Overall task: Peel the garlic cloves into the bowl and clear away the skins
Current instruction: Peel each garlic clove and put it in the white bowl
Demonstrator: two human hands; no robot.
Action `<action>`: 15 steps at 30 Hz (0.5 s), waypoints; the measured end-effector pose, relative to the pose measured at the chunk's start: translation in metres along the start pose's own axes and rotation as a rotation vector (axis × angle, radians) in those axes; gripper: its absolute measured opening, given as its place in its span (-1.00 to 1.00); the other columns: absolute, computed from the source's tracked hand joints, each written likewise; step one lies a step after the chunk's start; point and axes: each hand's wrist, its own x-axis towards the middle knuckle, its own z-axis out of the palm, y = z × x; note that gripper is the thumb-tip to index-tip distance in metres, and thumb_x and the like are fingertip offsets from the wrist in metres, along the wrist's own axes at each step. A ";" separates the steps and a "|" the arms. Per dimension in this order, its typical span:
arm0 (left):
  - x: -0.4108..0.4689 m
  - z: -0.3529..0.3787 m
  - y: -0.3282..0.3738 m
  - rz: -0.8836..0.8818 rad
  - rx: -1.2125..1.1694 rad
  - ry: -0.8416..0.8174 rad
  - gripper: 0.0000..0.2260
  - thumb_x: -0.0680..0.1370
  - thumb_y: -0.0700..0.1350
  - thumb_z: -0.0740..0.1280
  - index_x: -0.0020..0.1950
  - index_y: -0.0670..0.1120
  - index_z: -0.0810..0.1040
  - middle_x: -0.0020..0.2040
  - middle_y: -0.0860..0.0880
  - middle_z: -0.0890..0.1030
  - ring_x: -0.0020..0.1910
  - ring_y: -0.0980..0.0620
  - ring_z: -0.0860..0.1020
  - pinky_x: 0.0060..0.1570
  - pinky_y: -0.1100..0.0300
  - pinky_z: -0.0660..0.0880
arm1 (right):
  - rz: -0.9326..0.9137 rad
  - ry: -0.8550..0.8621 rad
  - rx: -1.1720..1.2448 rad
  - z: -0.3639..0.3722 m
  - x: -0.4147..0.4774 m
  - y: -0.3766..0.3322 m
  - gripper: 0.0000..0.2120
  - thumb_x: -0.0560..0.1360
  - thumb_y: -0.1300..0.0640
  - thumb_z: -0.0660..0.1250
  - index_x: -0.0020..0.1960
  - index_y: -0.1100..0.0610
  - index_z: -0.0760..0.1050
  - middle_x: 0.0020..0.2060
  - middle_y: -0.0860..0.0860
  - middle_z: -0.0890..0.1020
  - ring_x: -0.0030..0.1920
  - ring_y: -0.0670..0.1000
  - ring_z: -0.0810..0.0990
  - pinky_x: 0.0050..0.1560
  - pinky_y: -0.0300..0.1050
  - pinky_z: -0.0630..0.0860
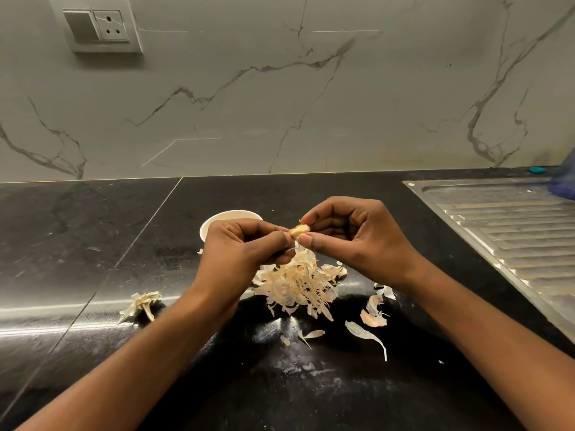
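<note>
Garlic clove point(299, 230) at frame centre, pinched between left hand point(245, 247) and right hand point(357, 234) above skin pile point(295, 284) on desk point(93, 244). Small, firm, slippery; papery skin tears easily, best nipped at tip. Bowl point(217, 220) behind left hand.

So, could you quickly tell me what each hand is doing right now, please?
Left hand: closed, pinching the garlic clove.
Right hand: closed, pinching the same clove from the other side.

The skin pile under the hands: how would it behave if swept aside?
The skin pile looks papery and loose, so probably very light and floppy. Strips would likely scatter rather than slide together, as strays already dot the black counter.
</note>
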 end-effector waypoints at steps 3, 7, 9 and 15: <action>0.000 0.000 0.001 0.028 0.039 0.030 -0.93 0.53 -0.36 0.46 -0.10 -0.27 0.74 -0.18 -0.25 0.73 -0.18 -0.25 0.71 -0.13 0.07 0.71 | -0.001 0.006 -0.014 0.001 -0.001 -0.001 -0.73 0.50 0.16 0.57 0.17 0.23 0.70 -0.05 0.05 0.78 -0.05 0.09 0.79 0.02 0.05 0.74; 0.000 0.000 0.003 0.059 0.065 0.045 -0.90 0.52 -0.39 0.46 -0.16 -0.27 0.73 -0.24 -0.24 0.72 -0.26 -0.17 0.69 -0.23 0.15 0.68 | -0.036 0.012 -0.061 0.003 -0.001 -0.001 -0.69 0.55 0.18 0.54 0.28 0.18 0.68 -0.04 0.04 0.78 -0.06 0.11 0.78 -0.01 0.10 0.74; 0.000 0.000 0.003 0.060 0.054 0.045 -0.90 0.52 -0.40 0.46 -0.18 -0.28 0.72 -0.24 -0.26 0.71 -0.29 -0.14 0.68 -0.25 0.17 0.66 | -0.055 0.021 -0.104 0.005 -0.001 0.000 -0.76 0.57 0.18 0.51 0.22 0.20 0.71 -0.04 0.04 0.78 -0.07 0.09 0.78 -0.02 0.11 0.74; 0.001 0.002 0.006 -0.048 -0.095 0.051 -0.84 0.51 -0.44 0.40 -0.26 -0.33 0.66 -0.27 -0.28 0.66 -0.36 -0.10 0.61 -0.35 0.20 0.59 | -0.013 0.040 -0.006 0.009 -0.002 0.001 -0.83 0.58 0.27 0.49 0.16 0.23 0.72 -0.09 0.04 0.79 -0.11 0.06 0.80 -0.04 -0.03 0.75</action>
